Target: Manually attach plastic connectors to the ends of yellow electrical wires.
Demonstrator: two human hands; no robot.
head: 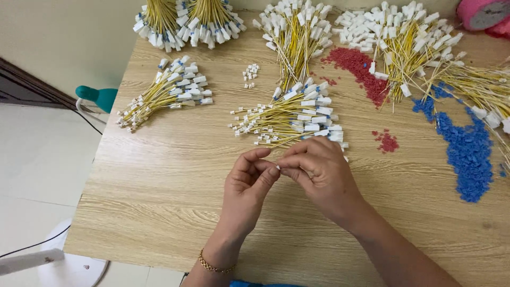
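Note:
My left hand (pixel 246 188) and my right hand (pixel 321 175) meet fingertip to fingertip over the wooden table (pixel 159 186). Between them they pinch a small white connector piece (pixel 277 168), mostly hidden by the fingers. Just beyond the hands lies a pile of yellow wires with white connectors (pixel 289 121). A wire from that pile seems to run under my right hand, though I cannot tell for sure. A gold bracelet circles my left wrist.
More yellow wire bundles lie at the left (pixel 164 93), along the back edge (pixel 186 21), at the back centre (pixel 295 32) and at the right (pixel 414 42). Red pellets (pixel 361 66) and blue pellets (pixel 467 154) are scattered at the right. A few loose white connectors (pixel 250 74) sit mid-table.

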